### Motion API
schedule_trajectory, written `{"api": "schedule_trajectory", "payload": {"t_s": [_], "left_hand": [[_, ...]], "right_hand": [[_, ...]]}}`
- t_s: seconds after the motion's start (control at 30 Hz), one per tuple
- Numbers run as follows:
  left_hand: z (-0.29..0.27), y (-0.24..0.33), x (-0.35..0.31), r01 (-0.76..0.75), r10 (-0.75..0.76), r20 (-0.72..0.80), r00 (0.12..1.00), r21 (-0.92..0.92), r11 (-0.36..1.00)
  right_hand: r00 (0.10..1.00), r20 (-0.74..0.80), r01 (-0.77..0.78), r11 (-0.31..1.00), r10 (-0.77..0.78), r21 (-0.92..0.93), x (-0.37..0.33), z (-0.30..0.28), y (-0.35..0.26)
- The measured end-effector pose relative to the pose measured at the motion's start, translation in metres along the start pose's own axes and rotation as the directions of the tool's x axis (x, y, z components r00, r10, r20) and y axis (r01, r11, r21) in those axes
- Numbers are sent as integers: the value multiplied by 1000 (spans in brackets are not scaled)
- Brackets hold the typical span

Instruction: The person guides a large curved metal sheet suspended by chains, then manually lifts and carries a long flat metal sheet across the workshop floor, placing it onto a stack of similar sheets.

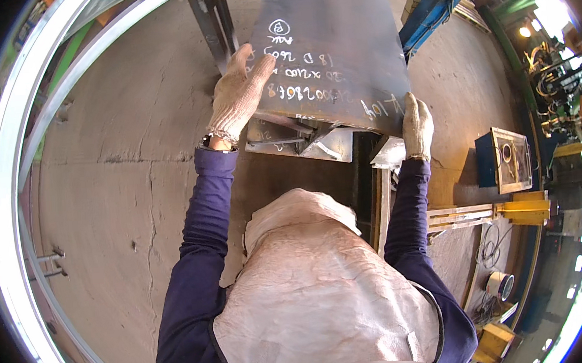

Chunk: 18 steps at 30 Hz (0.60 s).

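Observation:
A large dark steel plate [347,16] with white chalk writing stretches away from me, its near edge level with my hands. My left hand [238,94], in a cream knit glove, grips the plate's left edge near the corner, the thumb side lying over the top. At the right near corner my right hand [418,127], gloved the same way, holds the other edge; its fingertips are partly hidden along the plate's side. Under the near edge sits a metal stand [301,140] with angled bars and a smaller marked plate.
A blue steel beam [438,13] rises past the plate's right side, and a dark metal post [216,25] stands at its left. On the right are a blue-sided box [503,160], a yellow bracket [524,209], a cable coil [489,252] and a spool [500,285]. Cracked concrete floor [104,215] spreads left.

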<state>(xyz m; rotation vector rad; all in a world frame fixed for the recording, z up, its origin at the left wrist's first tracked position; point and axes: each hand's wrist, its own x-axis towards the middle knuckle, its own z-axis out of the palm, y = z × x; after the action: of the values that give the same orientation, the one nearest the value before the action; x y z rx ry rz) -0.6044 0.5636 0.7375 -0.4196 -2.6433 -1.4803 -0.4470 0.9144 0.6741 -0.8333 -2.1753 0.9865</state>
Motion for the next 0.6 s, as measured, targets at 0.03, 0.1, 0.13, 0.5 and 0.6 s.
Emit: {"api": "schedule_trajectory", "payload": {"t_s": [0.03,0.1,0.13,0.5,0.6], "left_hand": [[6,-7,6,32,-32,-15,999,22,999],[12,-15,14,108,-106,-45,993,32,994],[15,-19,18,152,-151,-58,987,16,988],[36,-10,28,204,-197,-55,979,311,928],[40,-12,29,209,-195,-76,978,347,914]], "right_hand": [[1000,17,2,999,-1,-35,3,3,4],[998,58,13,995,-7,-101,8,7,8],[998,65,0,989,10,-147,12,11,9],[989,135,-34,974,66,-225,48,34,31],[984,173,-1,973,42,-230,55,40,31]]}}
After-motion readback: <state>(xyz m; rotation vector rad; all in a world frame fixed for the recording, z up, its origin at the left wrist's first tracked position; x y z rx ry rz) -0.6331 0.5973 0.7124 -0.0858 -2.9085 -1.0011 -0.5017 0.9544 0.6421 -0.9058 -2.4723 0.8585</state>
